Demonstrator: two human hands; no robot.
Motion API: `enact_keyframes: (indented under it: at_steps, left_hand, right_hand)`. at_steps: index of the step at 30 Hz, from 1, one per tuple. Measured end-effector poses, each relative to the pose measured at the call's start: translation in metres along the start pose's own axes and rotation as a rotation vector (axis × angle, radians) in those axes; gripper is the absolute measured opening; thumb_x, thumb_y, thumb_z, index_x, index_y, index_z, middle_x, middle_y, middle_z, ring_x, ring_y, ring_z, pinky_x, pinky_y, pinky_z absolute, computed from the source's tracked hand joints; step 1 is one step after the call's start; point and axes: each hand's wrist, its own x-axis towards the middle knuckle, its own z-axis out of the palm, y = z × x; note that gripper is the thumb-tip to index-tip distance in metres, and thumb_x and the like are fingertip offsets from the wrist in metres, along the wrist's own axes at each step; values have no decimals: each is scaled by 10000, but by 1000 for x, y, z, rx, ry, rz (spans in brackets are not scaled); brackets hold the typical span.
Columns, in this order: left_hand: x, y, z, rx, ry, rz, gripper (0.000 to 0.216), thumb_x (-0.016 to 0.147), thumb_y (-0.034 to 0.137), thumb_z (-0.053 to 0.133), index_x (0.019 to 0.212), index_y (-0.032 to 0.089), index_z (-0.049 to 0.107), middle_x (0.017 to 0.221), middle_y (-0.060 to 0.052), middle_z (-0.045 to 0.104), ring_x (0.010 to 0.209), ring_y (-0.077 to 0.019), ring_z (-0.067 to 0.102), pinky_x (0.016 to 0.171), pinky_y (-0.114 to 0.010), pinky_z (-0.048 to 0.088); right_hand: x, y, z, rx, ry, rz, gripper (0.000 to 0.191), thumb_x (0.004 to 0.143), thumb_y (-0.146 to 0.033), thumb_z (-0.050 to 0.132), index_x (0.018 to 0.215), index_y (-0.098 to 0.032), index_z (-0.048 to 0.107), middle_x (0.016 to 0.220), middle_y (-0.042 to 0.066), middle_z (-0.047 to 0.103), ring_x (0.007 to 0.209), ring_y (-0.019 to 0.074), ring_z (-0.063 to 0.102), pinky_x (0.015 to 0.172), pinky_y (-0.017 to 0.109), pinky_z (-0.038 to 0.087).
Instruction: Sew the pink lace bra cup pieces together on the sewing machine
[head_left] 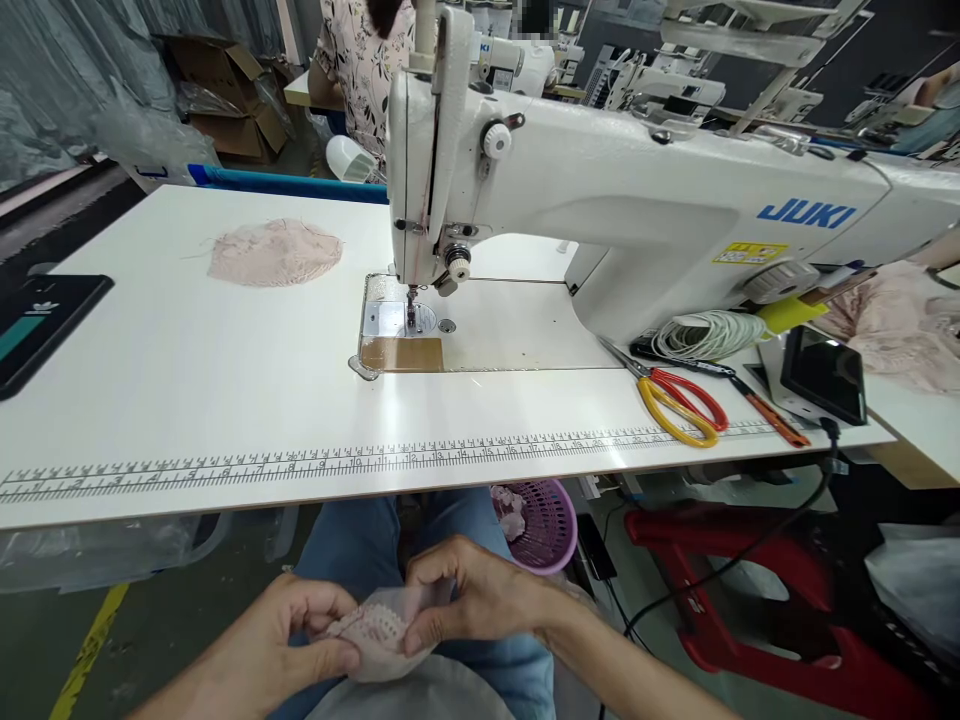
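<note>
Both my hands are low over my lap, below the table's front edge. My left hand and my right hand pinch a small piece of pink lace fabric between thumbs and fingers, one on each side. The fabric is crumpled between them. Up on the white table stands a white JUKI sewing machine, its needle and presser foot over the metal plate. A pile of the same pink lace pieces lies at the back left of the table.
Red and yellow scissors, a coil of white cord and a phone on a stand lie at the right. A dark tablet sits at the left edge. A purple basket and red stool are under the table. Another person sits beyond the machine.
</note>
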Motion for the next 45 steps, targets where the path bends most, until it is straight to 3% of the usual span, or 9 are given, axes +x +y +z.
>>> enact_keyframes:
  at_steps: [3, 8, 12, 17, 23, 28, 32, 40, 45]
  left_hand:
    - [2, -2, 0, -1, -22, 10, 388, 737, 576, 651, 757, 195, 720, 682, -5, 637, 735, -204, 539, 666, -238, 422]
    - [-2, 0, 4, 0, 62, 4, 414, 739, 605, 619, 787, 208, 725, 706, -11, 632, 772, -217, 544, 691, -250, 427]
    - [-2, 5, 6, -25, 57, 35, 338, 714, 523, 674, 860, 222, 724, 758, -8, 630, 778, -213, 521, 717, -252, 410]
    - [7, 5, 9, -142, -57, 126, 336, 783, 482, 618, 661, 169, 606, 596, 44, 379, 603, -134, 341, 571, -232, 257]
    - [11, -1, 10, -149, 21, 167, 518, 781, 625, 614, 561, 190, 437, 581, 58, 254, 571, -116, 231, 542, -259, 150]
    - [11, 2, 6, -320, -107, 95, 483, 740, 644, 693, 801, 166, 719, 678, -1, 588, 625, -129, 413, 588, -216, 294]
    - [11, 6, 4, -481, -174, 46, 422, 712, 612, 747, 806, 202, 777, 761, -36, 746, 646, -141, 587, 625, -200, 409]
    - [6, 11, 3, -518, -104, 30, 405, 680, 591, 787, 783, 199, 790, 775, -56, 772, 721, -167, 687, 667, -183, 480]
    - [8, 12, 4, -544, -136, 36, 391, 683, 576, 792, 785, 199, 785, 770, -48, 771, 701, -164, 685, 662, -189, 487]
  right_hand:
    - [-2, -1, 0, 3, 7, -4, 514, 517, -573, 848, 709, -121, 697, 680, -15, 620, 592, 80, 549, 579, 183, 435]
    - [-4, 0, 1, 15, 6, -16, 522, 523, -578, 844, 712, -115, 694, 686, -12, 621, 592, 82, 555, 582, 188, 441]
    - [-4, 0, 0, 17, 2, -24, 525, 522, -575, 846, 713, -111, 695, 690, -11, 621, 594, 79, 549, 573, 181, 435]
    - [-4, 0, 1, 15, 4, -26, 519, 541, -576, 838, 714, -111, 689, 693, -10, 621, 600, 82, 556, 586, 188, 442]
    - [-3, 0, 1, -22, 1, -56, 531, 555, -601, 817, 703, -112, 676, 684, -22, 600, 599, 73, 530, 562, 174, 420]
    - [-2, -1, 1, -61, -10, -98, 515, 594, -602, 799, 718, -114, 685, 684, -23, 600, 594, 75, 527, 552, 172, 414]
    - [-5, 2, -2, -68, -32, -118, 509, 602, -594, 799, 740, -115, 692, 701, -14, 614, 617, 86, 551, 582, 179, 435]
    - [-14, 9, -9, -22, -84, -143, 520, 613, -594, 794, 738, -98, 698, 754, 10, 626, 668, 99, 583, 663, 197, 471]
    - [-12, 11, -5, -15, -113, -158, 522, 612, -590, 796, 785, -106, 706, 755, 7, 627, 658, 97, 573, 614, 181, 450]
